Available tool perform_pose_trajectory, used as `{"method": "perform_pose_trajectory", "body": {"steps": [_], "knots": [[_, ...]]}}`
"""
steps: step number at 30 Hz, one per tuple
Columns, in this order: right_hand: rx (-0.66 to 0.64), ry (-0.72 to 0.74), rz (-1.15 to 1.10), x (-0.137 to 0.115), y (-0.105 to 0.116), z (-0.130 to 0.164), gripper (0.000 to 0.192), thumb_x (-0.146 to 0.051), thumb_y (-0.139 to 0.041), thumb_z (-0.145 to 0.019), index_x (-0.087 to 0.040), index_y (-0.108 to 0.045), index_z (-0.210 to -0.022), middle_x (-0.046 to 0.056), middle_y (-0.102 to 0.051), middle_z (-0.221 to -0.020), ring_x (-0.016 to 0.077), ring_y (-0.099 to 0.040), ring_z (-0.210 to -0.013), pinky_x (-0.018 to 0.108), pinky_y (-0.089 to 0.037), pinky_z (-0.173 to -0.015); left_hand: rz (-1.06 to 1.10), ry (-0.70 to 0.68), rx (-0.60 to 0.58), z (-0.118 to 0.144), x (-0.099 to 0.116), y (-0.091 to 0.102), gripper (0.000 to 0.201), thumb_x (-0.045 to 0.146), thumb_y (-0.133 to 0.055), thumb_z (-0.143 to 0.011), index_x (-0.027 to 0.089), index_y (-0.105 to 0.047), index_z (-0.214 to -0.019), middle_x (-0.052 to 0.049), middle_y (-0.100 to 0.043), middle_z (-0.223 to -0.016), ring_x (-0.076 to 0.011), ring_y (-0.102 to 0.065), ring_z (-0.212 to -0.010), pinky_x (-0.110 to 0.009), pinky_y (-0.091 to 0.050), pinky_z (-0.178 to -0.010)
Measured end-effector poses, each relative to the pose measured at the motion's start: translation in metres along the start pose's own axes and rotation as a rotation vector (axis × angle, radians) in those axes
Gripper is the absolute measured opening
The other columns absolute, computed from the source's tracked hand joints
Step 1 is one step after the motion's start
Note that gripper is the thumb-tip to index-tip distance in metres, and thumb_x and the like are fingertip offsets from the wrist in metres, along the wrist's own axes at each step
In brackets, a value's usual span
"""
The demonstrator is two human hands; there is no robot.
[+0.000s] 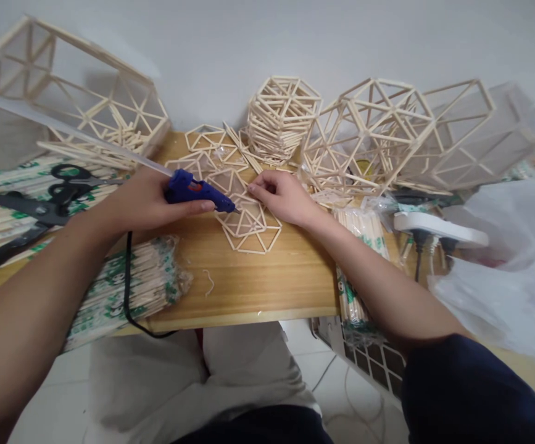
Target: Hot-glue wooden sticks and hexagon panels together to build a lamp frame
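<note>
My left hand (144, 200) grips a blue hot glue gun (193, 190), its nozzle touching a flat hexagon frame of thin wooden sticks (248, 225) that lies on the wooden table (258, 277). A long clear glue stick (63, 126) juts from the gun's back toward the upper left, and a black cord (131, 290) hangs off the table edge. My right hand (282, 196) rests fingers-down on the same frame, pressing the sticks near the nozzle.
Several finished stick frames lie behind, with a stack of hexagons (282, 117) and large geodesic cages (369, 132) (82, 92) at the back. Black scissors (36, 203) and packs of sticks (128, 283) lie left. A white power strip (438, 228) and plastic bag (508, 265) sit right.
</note>
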State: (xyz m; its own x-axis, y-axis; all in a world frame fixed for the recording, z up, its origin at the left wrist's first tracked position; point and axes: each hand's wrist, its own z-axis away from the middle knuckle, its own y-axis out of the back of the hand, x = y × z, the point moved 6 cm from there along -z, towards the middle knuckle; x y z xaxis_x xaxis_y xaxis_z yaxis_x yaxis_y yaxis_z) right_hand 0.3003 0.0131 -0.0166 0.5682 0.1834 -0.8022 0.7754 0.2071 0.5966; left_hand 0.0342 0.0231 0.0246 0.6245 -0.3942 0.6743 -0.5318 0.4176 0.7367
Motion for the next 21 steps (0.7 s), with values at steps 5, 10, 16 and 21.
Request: {"method": "perform_pose_trajectory", "body": {"steps": [5,10,16,21], "knots": [[-0.006,-0.008,-0.06,0.001,-0.002,0.0,0.016,-0.028,-0.078,-0.112,-0.021,-0.079,-0.099,0.003,-0.077,-0.091,0.0204,-0.064,-0.086,0.037,-0.049,-0.087,0.023,-0.082,-0.027,-0.001,-0.009,-0.003,0.065,0.085,-0.08,-0.101,0.021,-0.083,-0.092,0.0,-0.076,-0.083,-0.0204,-0.073,-0.086,-0.025,-0.056,-0.079],[-0.025,-0.023,-0.112,0.002,-0.004,0.0,0.006,-0.022,-0.08,-0.107,-0.02,-0.082,-0.101,0.002,-0.078,-0.09,0.0197,-0.065,-0.083,0.036,-0.051,-0.084,0.009,-0.144,-0.034,-0.002,-0.014,-0.005,0.067,0.084,-0.08,-0.107,0.018,-0.081,-0.093,0.0,-0.076,-0.085,-0.0165,-0.068,-0.08,-0.022,-0.052,-0.075],[-0.044,-0.019,-0.104,-0.001,-0.004,0.0,0.007,-0.015,-0.078,-0.099,-0.02,-0.083,-0.101,0.003,-0.079,-0.091,0.0214,-0.068,-0.085,0.038,-0.056,-0.087,0.044,-0.151,-0.029,-0.003,-0.011,-0.004,0.064,0.081,-0.084,-0.105,0.019,-0.079,-0.089,0.0,-0.075,-0.082,-0.0174,-0.069,-0.081,-0.022,-0.053,-0.075],[-0.049,-0.039,-0.081,-0.002,-0.003,0.002,0.008,-0.015,-0.078,-0.099,-0.021,-0.083,-0.102,0.004,-0.079,-0.092,0.022,-0.069,-0.087,0.039,-0.057,-0.089,0.048,-0.154,-0.025,-0.005,-0.011,-0.003,0.063,0.08,-0.084,-0.104,0.019,-0.079,-0.09,0.0,-0.074,-0.081,-0.0185,-0.071,-0.082,-0.024,-0.054,-0.077]]}}
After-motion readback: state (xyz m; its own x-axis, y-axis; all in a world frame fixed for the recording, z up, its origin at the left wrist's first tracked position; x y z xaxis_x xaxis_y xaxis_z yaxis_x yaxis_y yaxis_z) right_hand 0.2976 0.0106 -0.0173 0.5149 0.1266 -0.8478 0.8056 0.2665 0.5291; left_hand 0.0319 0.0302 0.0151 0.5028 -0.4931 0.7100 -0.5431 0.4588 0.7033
